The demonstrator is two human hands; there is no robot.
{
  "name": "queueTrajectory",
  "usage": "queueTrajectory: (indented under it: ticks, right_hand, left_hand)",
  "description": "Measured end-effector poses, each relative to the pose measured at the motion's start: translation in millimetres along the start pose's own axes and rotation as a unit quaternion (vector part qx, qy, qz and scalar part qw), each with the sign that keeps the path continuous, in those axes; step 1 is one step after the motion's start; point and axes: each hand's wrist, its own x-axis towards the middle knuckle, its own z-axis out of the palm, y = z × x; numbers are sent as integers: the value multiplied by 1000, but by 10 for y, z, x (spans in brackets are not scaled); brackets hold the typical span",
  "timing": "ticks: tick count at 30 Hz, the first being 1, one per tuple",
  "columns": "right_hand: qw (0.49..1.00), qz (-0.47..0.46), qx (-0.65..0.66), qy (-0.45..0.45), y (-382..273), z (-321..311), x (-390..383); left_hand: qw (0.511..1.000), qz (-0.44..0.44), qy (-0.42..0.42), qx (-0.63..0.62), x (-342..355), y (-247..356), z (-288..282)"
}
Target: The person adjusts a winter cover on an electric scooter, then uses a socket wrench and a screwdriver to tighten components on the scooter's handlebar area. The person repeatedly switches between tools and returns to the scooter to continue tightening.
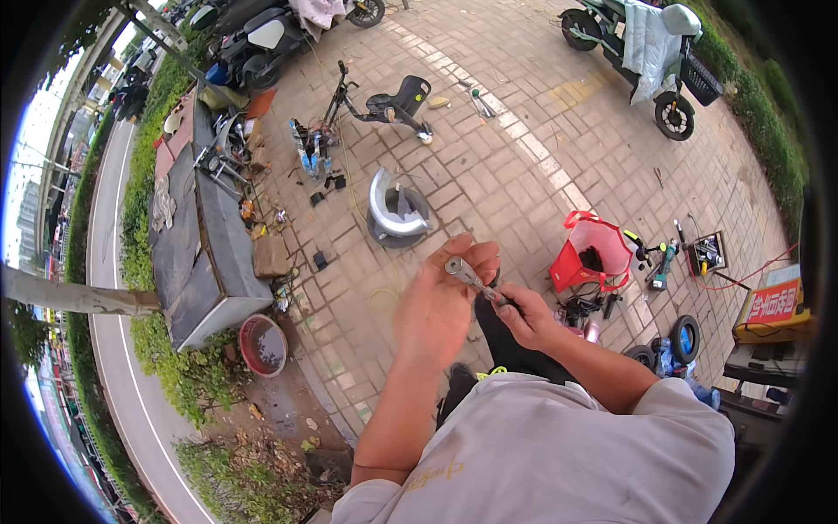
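In front of my body, my right hand (530, 320) is closed round the dark handle of a ratchet wrench (472, 278). Its shiny round head, with what looks like a socket fitted, points up and to the left. My left hand (443, 293) is beside that head, its fingers loosely curved behind it and not closed over it. The palm is smeared by motion, and whether the fingers touch the metal cannot be made out. Beyond my hands, a grey curved fender-like part (394, 210) stands on the paving around a dark tyre-like ring.
A red bag (572, 258) stands to the right, near a green power tool (665, 266), an open toolbox (709, 253) and loose tyres (685, 339). Ahead lies a stripped scooter frame (384, 109). A red basin (263, 346) and a grey box (214, 271) are left; parked scooters (663, 52) stand farther off.
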Motion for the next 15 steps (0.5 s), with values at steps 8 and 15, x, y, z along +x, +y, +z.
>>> queueTrajectory:
  ticks: [8, 15]
  right_hand:
    - [990, 34, 132, 39, 1071, -1376, 1712]
    - [951, 123, 265, 104, 1387, -2683, 2499]
  left_hand:
    - [930, 51, -90, 352, 2480, -42, 202]
    - [943, 53, -158, 289, 4485, -407, 571]
